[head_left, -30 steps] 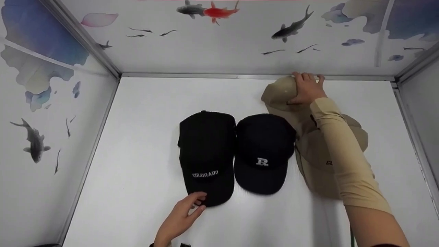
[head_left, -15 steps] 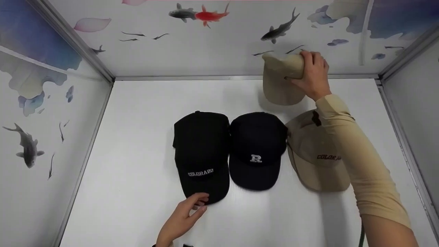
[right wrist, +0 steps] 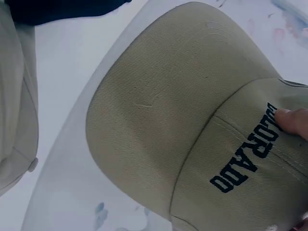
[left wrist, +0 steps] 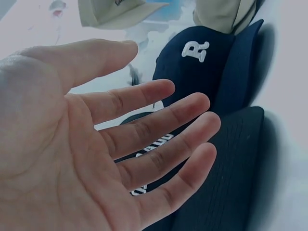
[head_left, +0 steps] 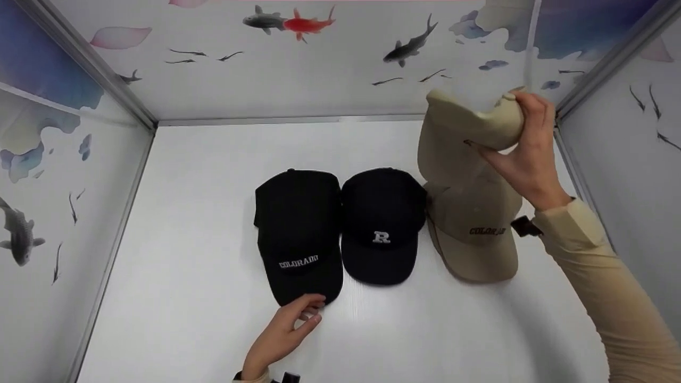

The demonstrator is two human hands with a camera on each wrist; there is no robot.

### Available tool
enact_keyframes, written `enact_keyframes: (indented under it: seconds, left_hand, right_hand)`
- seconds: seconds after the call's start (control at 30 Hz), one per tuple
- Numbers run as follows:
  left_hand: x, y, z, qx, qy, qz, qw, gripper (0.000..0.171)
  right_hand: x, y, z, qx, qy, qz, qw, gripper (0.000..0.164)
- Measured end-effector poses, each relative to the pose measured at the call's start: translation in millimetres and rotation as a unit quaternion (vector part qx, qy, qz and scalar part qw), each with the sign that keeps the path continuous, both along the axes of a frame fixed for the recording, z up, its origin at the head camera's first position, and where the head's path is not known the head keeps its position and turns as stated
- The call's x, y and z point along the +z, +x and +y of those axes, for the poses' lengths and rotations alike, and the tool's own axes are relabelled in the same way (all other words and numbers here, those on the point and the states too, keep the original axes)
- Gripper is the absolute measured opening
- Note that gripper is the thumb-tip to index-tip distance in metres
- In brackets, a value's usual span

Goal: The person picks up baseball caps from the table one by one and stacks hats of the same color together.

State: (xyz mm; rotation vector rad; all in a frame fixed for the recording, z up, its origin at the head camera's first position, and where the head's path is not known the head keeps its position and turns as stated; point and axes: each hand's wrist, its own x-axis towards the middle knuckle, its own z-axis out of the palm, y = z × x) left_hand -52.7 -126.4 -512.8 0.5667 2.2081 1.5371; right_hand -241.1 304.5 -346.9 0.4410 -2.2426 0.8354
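My right hand (head_left: 534, 151) grips a beige cap (head_left: 452, 130) by its crown and holds it up near the back wall. In the right wrist view, the thumb (right wrist: 291, 121) presses on the dark COLORADO lettering of that cap. Another beige COLORADO cap (head_left: 473, 255) lies on the table below it, partly covered from the head view. My left hand (head_left: 282, 335), its fingers loosely extended, hovers at the brim of a black COLORADO cap (head_left: 300, 218); whether it touches is unclear. Between the black and beige caps lies a dark navy cap (head_left: 383, 207) with a white R.
White panels printed with fish and petals enclose the table: a back wall (head_left: 298, 90), a left wall (head_left: 48, 159) and a right wall (head_left: 638, 149). Metal strips edge the white tabletop (head_left: 186, 255). The three lying caps form a row, brims toward me.
My right hand has lifted the beige cap off the table's back and brought it right and nearer, brim hanging down. The head view has shifted slightly; my left hand stays by the black brim.
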Motion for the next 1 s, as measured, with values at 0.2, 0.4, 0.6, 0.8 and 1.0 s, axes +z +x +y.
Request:
enact_keyframes:
  seconds: [0.2, 0.4, 0.6, 0.8, 1.0]
  left_hand:
    - [-0.4, 2.4, 2, -0.002, 0.010, -0.014, 0.9999, 0.032]
    - [2.4, 0.6, 5, -0.018, 0.017, -0.013, 0.9996, 0.036]
    - [2.8, -2.5, 5, -0.027, 0.012, -0.006, 0.9995, 0.033]
    - [2.6, -6.2, 9, -0.033, 0.007, 0.004, 0.9994, 0.033]
    - [2.9, -5.9, 10, -0.031, 0.019, 0.001, 0.9993, 0.035]
  right_hand:
    - [-8.5, 48.3, 15, 0.013, 0.015, -0.053, 0.998, 0.088]
    - [-24.2, 94.7, 30, -0.019, 0.056, -0.100, 0.993, 0.089]
    - [-47.1, 125.4, 39, -0.032, 0.087, -0.184, 0.979, 0.087]
    - [-83.5, 128.7, 42, -0.030, 0.111, -0.246, 0.963, 0.095]
    - [-118.3, 127.7, 50, -0.040, 0.120, -0.273, 0.954, 0.097]
